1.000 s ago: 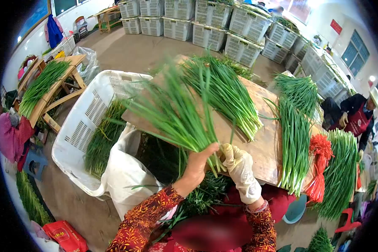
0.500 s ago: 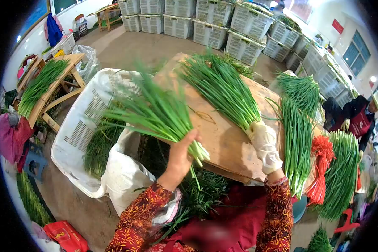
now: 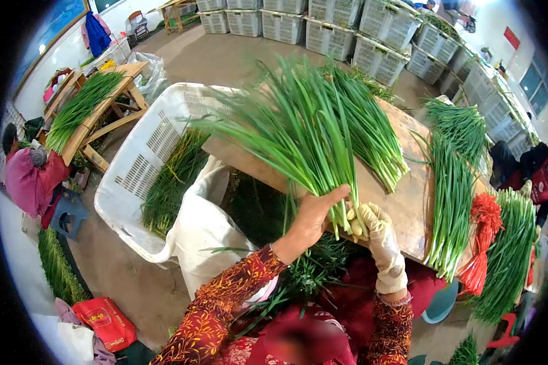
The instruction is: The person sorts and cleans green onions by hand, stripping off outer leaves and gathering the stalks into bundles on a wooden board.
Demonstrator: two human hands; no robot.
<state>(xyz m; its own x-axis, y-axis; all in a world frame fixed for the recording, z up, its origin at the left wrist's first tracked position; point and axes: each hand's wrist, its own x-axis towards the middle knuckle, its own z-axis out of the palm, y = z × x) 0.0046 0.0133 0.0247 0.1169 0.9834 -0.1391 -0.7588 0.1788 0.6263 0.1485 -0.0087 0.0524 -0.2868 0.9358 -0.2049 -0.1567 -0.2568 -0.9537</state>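
Observation:
A loose bunch of long green stalks (image 3: 304, 134) is gripped near its pale ends by my bare left hand (image 3: 313, 216), above the near edge of the wooden board (image 3: 414, 213). My right hand (image 3: 374, 228), in a pale glove, has its fingers closed at the stalk ends beside my left hand. Behind them, another green bunch (image 3: 371, 134) lies on the board with nobody holding it. More green stalks (image 3: 450, 201) lie along the board's right side, next to red ties (image 3: 484, 234).
At the left stands a white crate (image 3: 125, 176) with greens inside, beside a white sack (image 3: 204, 237). Stacked crates (image 3: 329, 38) line the back. A person in pink (image 3: 33, 182) sits far left; another person (image 3: 533, 173) is far right. A blue basin (image 3: 441, 302) sits below the board.
My left hand has carried its bunch to the right, to my gloved hand. My right hand has let go of the bunch on the board and moved toward me. The view has shifted.

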